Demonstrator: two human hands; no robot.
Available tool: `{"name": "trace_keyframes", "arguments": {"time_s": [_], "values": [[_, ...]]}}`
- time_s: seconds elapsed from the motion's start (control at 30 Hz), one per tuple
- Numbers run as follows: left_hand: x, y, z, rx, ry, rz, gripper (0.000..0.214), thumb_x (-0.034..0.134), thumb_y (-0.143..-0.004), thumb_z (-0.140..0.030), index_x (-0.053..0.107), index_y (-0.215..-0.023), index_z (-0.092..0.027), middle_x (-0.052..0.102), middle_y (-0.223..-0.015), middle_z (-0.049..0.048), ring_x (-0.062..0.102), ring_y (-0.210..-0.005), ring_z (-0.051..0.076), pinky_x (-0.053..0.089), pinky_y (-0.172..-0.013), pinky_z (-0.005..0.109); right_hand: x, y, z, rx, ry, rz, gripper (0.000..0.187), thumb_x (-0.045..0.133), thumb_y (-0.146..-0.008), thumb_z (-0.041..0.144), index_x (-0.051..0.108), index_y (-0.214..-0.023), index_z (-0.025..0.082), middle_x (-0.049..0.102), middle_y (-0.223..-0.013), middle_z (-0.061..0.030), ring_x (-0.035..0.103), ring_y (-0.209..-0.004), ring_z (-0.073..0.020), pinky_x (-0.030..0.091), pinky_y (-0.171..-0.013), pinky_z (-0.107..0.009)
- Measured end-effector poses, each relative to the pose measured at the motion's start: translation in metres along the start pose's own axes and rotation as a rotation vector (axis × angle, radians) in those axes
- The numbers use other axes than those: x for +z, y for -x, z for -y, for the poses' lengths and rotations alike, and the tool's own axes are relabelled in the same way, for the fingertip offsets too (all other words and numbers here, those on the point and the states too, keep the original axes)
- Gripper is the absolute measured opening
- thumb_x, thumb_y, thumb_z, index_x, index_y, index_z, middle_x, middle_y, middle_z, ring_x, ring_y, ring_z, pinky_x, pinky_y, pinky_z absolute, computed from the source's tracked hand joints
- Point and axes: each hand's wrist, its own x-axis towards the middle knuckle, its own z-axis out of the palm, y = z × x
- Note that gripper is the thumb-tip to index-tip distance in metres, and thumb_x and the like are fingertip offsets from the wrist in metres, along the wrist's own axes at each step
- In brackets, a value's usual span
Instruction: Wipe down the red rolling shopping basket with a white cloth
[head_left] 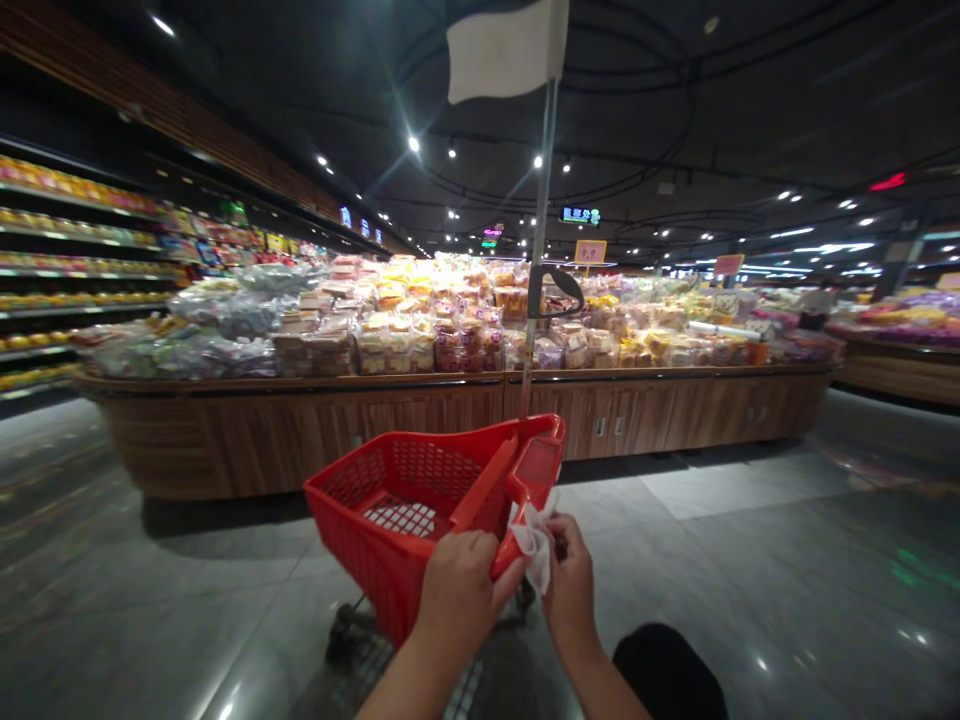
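- Dark-ceilinged supermarket hall with a glossy grey tiled floor [787, 590]; stocked shelves [67, 240] line the far left.
- Across the background stretches a long brown wood-panelled bench [285, 430], piled with clear-bagged packaged foods [405, 310], probably heaped so shoppers can reach them.
- On the floor in front stands a red plastic shopping cart [371, 570] with perforated basket walls. Its long axis runs roughly left to right, slightly aslant to the bench; the basket reaches leftward, handle end at right.
- Left hand [465, 575]: closed over the near end of the smooth red handle [508, 553], probably to steady it. That handle slants away from the person, up and to the right.
- Between the hands, a crumpled white tissue-like sheet [534, 540] lies against the handle, its loose end hanging down.
- Beyond it, a slim grey upright pole [542, 200] carries a white flag [499, 50], presumably for visibility.
- Right hand [570, 575]: fingers pinching the sheet, seemingly to keep it against the handle.
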Motion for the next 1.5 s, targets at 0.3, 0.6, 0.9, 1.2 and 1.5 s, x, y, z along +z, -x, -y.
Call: {"name": "trace_keyframes", "arguments": {"time_s": [0.3, 0.6, 0.9, 1.2, 1.5], "values": [[-0.004, 0.009, 0.014, -0.005, 0.047, -0.028, 0.031, 0.054, -0.08, -0.044, 0.052, -0.063, -0.019, 0.059, -0.063, 0.0015, 0.056, -0.064, 0.018, 0.041, -0.063, 0.029, 0.0, -0.028, -0.014, -0.05, 0.105, -0.123, 0.017, 0.054, -0.08, 0.035, 0.05, -0.08, 0.018, 0.06, -0.078, -0.0022, 0.056, -0.071, -0.0173, 0.044, -0.067, -0.029], [-0.013, 0.014, 0.024, -0.05, 0.108, 0.059, 0.03, 0.053, -0.08, -0.046, 0.055, -0.065, -0.019, 0.061, -0.067, 0.0025, 0.057, -0.07, 0.019, 0.043, -0.066, 0.031, -0.018, -0.045, -0.001, -0.247, 0.281, 0.032, 0.013, 0.052, -0.084, 0.028, 0.059, -0.078, 0.018, 0.059, -0.081, -0.0034, 0.057, -0.074, -0.0171, 0.046, -0.067, -0.029], [-0.041, 0.015, 0.004, -0.058, 0.052, 0.071, 0.032, 0.055, -0.078, -0.038, 0.06, -0.103, -0.019, 0.067, -0.1, 0.0074, 0.06, -0.092, 0.023, 0.043, -0.088, 0.041, -0.023, -0.072, 0.041, -0.809, 0.558, 0.826, 0.027, 0.048, -0.087, 0.016, 0.064, -0.108, 0.024, 0.066, -0.106, -0.0055, 0.056, -0.093, -0.0188, 0.047, -0.083, -0.034], [-0.038, 0.011, -0.004, -0.173, -0.083, 0.209, 0.036, 0.047, -0.084, -0.039, 0.061, -0.109, -0.018, 0.07, -0.087, 0.0087, 0.064, -0.078, 0.024, 0.048, -0.073, 0.038, 0.003, -0.103, 0.062, -0.737, 0.608, 1.119, 0.027, 0.047, -0.086, 0.015, 0.069, -0.1, 0.023, 0.069, -0.101, -0.0061, 0.06, -0.091, -0.0185, 0.046, -0.082, -0.035], [-0.04, 0.009, -0.008, -0.199, -0.033, 0.193, 0.031, 0.047, -0.083, -0.038, 0.062, -0.101, -0.018, 0.07, -0.083, 0.0077, 0.063, -0.076, 0.024, 0.045, -0.071, 0.037, 0.004, -0.116, 0.058, -0.676, 0.583, 1.134, 0.031, 0.046, -0.081, 0.01, 0.07, -0.096, 0.023, 0.07, -0.101, -0.0063, 0.061, -0.09, -0.0188, 0.045, -0.083, -0.037]]}}
